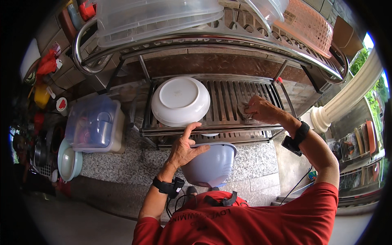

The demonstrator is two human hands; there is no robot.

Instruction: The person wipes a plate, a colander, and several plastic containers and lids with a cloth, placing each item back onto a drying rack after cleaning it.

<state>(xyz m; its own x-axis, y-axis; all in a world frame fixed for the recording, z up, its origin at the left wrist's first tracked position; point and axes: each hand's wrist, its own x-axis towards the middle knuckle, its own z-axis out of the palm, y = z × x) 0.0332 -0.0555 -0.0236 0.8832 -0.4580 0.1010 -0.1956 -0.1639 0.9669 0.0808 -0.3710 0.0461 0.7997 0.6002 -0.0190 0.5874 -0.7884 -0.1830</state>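
Note:
My right hand [260,109] presses a crumpled greyish cloth [244,111] onto the slatted metal shelf [222,99] of a steel rack. In front of the rack, a blue-grey plastic basin [209,165] is tilted, its outer side towards me. My left hand [180,148] is at the basin's left rim, thumb across the outside and some fingers hidden behind. Its index finger stretches up to the shelf's front rail, near a white dish [180,102]. This dish lies upside down on the left part of the shelf.
Overhead, a steel rack tier [196,38] holds translucent plastic containers [159,18] and a pink perforated basket [306,27]. Left of the rack stands a lidded plastic box [92,128], with light-blue basins [69,160] beside it. A cream column [349,88] rises at right.

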